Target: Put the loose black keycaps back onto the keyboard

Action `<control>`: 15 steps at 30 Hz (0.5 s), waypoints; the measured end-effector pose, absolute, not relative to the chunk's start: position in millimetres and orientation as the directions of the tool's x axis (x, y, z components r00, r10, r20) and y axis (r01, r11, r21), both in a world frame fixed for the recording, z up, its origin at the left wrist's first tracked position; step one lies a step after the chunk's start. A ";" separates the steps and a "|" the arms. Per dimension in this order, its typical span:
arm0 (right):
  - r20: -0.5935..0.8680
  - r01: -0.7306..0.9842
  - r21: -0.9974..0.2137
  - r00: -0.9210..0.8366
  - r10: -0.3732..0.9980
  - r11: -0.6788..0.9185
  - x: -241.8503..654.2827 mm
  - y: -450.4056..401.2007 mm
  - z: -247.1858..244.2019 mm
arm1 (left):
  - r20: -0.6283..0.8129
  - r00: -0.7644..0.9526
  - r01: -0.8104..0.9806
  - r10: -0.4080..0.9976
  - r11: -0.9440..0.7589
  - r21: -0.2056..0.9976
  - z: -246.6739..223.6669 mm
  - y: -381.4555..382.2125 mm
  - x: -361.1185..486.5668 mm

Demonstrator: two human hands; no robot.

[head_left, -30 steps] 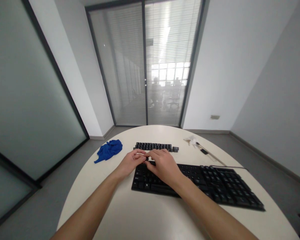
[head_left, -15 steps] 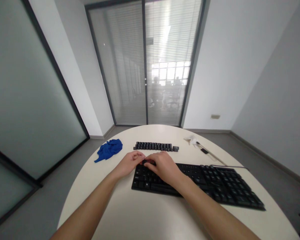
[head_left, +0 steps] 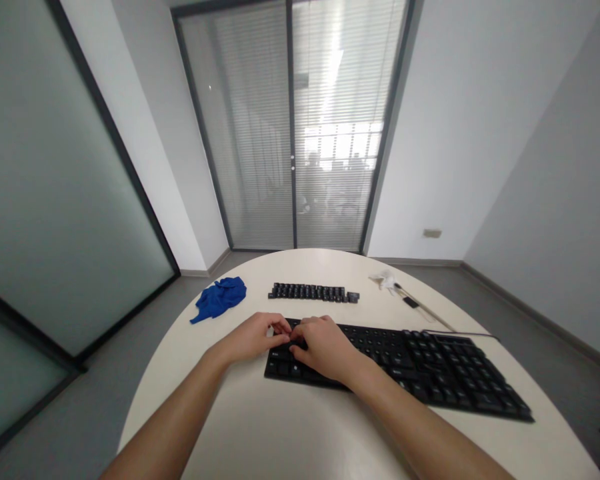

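A black keyboard [head_left: 460, 370] lies on the table, with bare switch sockets showing across part of its upper middle. Over its left end, my left hand [head_left: 253, 337] has its fingers bent and its thumb tip low on the keys. Right beside it is my right hand [head_left: 325, 345], thumb and fingers curled together in a pinch just above the keyboard. The fingertips of both hands nearly meet, and anything small between them is hidden. Beyond the hands sits a block of loose black keycaps [head_left: 309, 292] in neat rows, with a larger keycap [head_left: 353, 297] at its right end.
A crumpled blue cloth [head_left: 220, 299] lies at the table's left. At the far right are a thin brush [head_left: 425, 308] and white crumpled tissue [head_left: 383, 278]. The keyboard's cable [head_left: 463, 333] runs along its back edge. The cream table [head_left: 260, 427] has a rounded far edge.
Both hands have moved slightly down, nearer to me, from the keyboard's upper left edge onto the keys. My left hand's fingers have parted a little from the right hand's.
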State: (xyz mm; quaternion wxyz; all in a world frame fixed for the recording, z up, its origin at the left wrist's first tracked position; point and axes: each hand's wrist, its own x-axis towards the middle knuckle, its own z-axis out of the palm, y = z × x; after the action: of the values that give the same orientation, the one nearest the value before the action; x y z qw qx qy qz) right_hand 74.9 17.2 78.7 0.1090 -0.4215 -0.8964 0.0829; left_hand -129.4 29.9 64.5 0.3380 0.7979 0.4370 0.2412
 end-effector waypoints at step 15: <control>0.124 0.704 -0.227 -0.665 0.737 0.673 75.6 19.9 78.2 | 0.053 0.510 0.604 0.859 -0.401 0.688 57.9 33.1 -133.9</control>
State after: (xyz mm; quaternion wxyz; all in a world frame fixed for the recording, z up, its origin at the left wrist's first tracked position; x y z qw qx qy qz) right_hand 75.6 19.9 78.2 0.1031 -0.3963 -0.9088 0.0801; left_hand -133.9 33.1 57.9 0.3102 0.8115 0.4507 0.2052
